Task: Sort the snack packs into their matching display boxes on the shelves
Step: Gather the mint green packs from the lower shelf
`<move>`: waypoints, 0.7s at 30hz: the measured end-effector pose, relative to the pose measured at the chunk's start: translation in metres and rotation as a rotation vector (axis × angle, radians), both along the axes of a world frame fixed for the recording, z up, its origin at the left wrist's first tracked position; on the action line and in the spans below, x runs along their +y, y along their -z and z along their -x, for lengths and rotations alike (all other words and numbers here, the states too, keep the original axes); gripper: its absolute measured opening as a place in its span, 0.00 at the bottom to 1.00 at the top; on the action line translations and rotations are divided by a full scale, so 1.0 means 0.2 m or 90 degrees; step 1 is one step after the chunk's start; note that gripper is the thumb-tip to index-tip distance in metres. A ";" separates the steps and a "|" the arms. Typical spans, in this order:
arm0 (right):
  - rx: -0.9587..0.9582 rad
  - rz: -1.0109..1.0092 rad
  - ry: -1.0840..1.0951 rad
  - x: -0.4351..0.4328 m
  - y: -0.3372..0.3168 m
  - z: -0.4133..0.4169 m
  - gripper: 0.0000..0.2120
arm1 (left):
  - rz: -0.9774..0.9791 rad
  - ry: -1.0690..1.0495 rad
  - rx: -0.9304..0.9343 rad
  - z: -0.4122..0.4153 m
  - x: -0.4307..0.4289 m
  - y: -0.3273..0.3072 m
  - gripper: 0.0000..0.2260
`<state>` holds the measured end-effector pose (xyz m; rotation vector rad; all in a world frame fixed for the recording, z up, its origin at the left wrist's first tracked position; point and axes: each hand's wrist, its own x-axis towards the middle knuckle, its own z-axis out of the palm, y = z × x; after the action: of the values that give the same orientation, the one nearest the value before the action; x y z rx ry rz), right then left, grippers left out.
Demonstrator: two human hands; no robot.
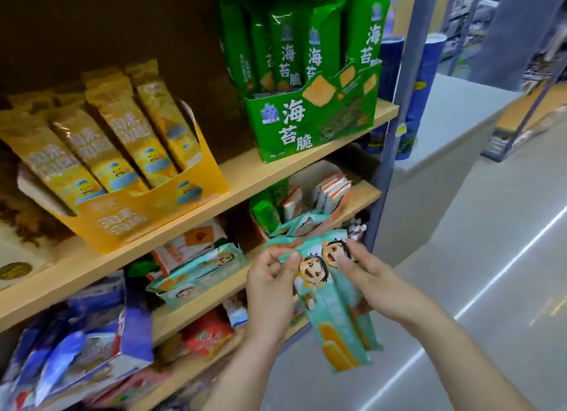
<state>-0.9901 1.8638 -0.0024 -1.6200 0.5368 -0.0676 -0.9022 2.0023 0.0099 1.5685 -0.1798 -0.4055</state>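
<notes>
A left hand (270, 288) pinches between thumb and curled fingers the top corner of a long mint-green plastic snack pack printed with a cartoon child's face, the front mint-green pack (333, 327). The right hand (371, 278) has its fingers curled round the top of a second mint-green pack (366, 334) of the same print, which lies just behind the first and overlaps it. Both packs hang tilted in the air, out beyond the front edge of the middle wooden shelf (196, 317) near its right end and touching no shelf. On that shelf, left of the hands, a mint-green cardboard display box (190, 291) bearing the same face stands at the front edge with matching packs lying slanted in it. At the shelf's right end an open brown cardboard box (310, 177) holds a mix of green, white-and-orange and mint-green packs. On the upper wooden shelf (239, 183) a yellow cardboard display box (147, 214) holds tall yellow foil packs (122, 140) leaning in a row. A green cardboard display box (306, 128) at that shelf's right end holds upright green packs (288, 51). On the lower wooden shelf (190, 373) a blue cardboard box (135, 327) sits toward the left, and a red plastic pack (208, 334) lies near it.
</notes>
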 end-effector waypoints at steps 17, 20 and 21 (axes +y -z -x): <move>-0.006 -0.250 -0.053 0.20 0.16 -0.11 0.11 | -0.007 0.064 0.079 0.01 0.02 0.17 0.16; 0.009 -0.248 -0.004 0.30 0.20 -0.13 0.09 | -0.039 0.091 0.127 0.00 0.13 0.22 0.14; 0.014 -0.255 0.017 0.34 0.21 -0.14 0.08 | -0.038 0.088 0.157 -0.02 0.17 0.23 0.12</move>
<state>-0.9617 1.9314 -0.0449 -1.2239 0.5488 0.0368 -0.8986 2.0357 -0.0364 1.5545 -0.0857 -0.7135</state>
